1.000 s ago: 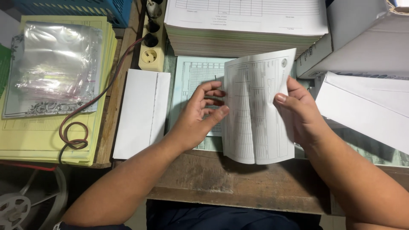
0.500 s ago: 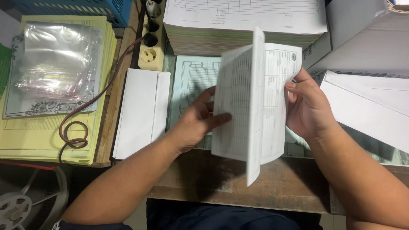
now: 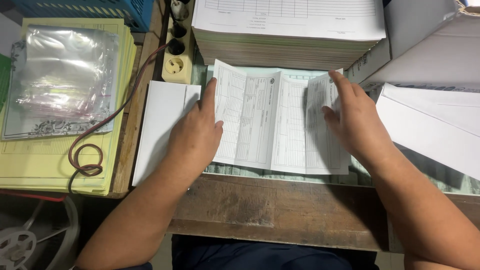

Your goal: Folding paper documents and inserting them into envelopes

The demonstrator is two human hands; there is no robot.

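My left hand (image 3: 195,132) lies flat, fingers together and stretched, pressing the left edge of a printed form sheet (image 3: 270,125) that is opened out on the table (image 3: 280,210). My right hand (image 3: 352,120) is spread flat on the sheet's right panel, index finger reaching toward its top corner. Neither hand pinches anything; both palms press down. The sheet shows vertical fold creases, its left panel tilting up slightly near my left index finger. It rests on a pale green form (image 3: 295,74), whose edge shows above it, in front of a thick stack of forms (image 3: 287,30). A white folded paper (image 3: 162,132) lies just left of my left hand, partly under the wrist. A cream power strip (image 3: 176,60) sits beyond it, with a brown cord (image 3: 107,122) looping over a pile of yellow sheets (image 3: 60,160) topped with clear plastic bags (image 3: 62,75). White envelopes (image 3: 430,125) lie to the right, under a white cardboard box (image 3: 430,45).
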